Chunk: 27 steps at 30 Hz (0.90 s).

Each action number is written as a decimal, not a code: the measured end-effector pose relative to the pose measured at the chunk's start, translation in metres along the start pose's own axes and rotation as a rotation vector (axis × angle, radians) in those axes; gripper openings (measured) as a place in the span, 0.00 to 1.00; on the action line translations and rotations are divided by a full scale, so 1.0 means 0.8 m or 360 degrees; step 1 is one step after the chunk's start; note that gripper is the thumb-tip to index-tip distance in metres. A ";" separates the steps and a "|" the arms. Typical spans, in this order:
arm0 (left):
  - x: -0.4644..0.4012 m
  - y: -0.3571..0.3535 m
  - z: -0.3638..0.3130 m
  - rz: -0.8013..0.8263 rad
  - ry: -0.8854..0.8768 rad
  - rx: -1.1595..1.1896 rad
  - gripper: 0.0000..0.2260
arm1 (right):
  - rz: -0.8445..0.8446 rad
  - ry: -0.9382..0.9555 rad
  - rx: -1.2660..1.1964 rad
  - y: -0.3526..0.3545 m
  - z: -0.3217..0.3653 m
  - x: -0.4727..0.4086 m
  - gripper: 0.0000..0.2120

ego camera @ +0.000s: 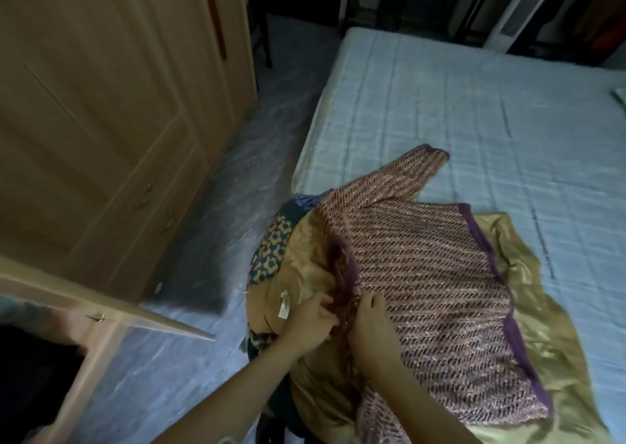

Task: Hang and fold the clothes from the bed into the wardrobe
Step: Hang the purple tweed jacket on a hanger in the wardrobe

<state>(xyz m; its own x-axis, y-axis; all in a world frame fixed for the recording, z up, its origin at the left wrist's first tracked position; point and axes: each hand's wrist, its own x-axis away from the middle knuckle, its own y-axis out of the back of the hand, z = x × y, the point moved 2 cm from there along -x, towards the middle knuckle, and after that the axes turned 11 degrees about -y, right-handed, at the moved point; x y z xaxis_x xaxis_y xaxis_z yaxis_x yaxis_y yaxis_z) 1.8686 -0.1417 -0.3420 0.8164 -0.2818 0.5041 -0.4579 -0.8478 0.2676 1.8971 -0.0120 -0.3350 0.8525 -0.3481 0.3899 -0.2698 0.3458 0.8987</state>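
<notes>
A pink-and-maroon woven top with purple trim (430,274) lies spread on a gold satin lining (538,335) at the near corner of the bed (474,111). My left hand (310,321) pinches the top's neckline, fingers closed on the cloth beside a white label (284,304). Just right of it, my right hand (371,325) presses down on the woven fabric, its fingers curled into the neckline edge. Under the top, a teal and tan patterned garment (274,250) sticks out at the bed's left edge.
A light wooden wardrobe (101,121) stands at left, one door (111,308) swung open toward me with a dark interior (34,376) at bottom left. Pale floor (210,240) runs between wardrobe and bed. Dark shelves and hanging clothes (508,3) fill the far wall.
</notes>
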 end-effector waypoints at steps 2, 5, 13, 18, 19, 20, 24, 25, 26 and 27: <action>0.011 0.014 -0.031 -0.0103 -0.0146 -0.0201 0.14 | -0.0107 0.0131 0.0112 0.035 -0.007 0.010 0.12; 0.015 0.037 -0.081 -0.0256 -0.0338 -0.0405 0.19 | -0.0155 0.0140 0.0158 0.090 -0.025 0.021 0.12; -0.008 0.051 -0.194 -0.0171 -0.1076 -0.1238 0.33 | -0.0269 0.0217 0.0078 0.237 -0.090 0.061 0.23; -0.027 0.047 -0.262 0.0025 -0.1456 -0.1537 0.24 | -0.0497 0.0351 0.0197 0.339 -0.122 0.097 0.23; -0.018 0.044 -0.285 0.0052 -0.1410 -0.1547 0.21 | -0.0519 0.0363 0.0231 0.355 -0.131 0.103 0.23; -0.012 0.040 -0.308 0.0084 -0.1404 -0.1531 0.17 | -0.0533 0.0358 0.0244 0.373 -0.142 0.108 0.19; 0.024 0.029 -0.369 0.0370 -0.1276 -0.1422 0.09 | -0.0669 0.0326 0.0237 0.428 -0.179 0.123 0.24; 0.037 0.030 -0.381 0.0432 -0.1285 -0.1391 0.08 | -0.0715 0.0311 0.0280 0.439 -0.187 0.124 0.25; 0.048 0.032 -0.393 0.0489 -0.1334 -0.1337 0.09 | -0.0759 0.0327 0.0308 0.450 -0.194 0.125 0.23; 0.064 0.034 -0.409 0.0500 -0.1378 -0.1308 0.10 | -0.0805 0.0368 0.0311 0.460 -0.199 0.123 0.21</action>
<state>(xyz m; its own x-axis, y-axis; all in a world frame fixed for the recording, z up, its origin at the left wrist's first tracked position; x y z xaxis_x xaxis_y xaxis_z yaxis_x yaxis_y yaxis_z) 1.7823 -0.0324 -0.0404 0.4520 -0.8919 0.0136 -0.5060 -0.2438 0.8273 1.9531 0.2194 0.0023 0.9664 -0.2211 -0.1314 0.1373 0.0117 0.9905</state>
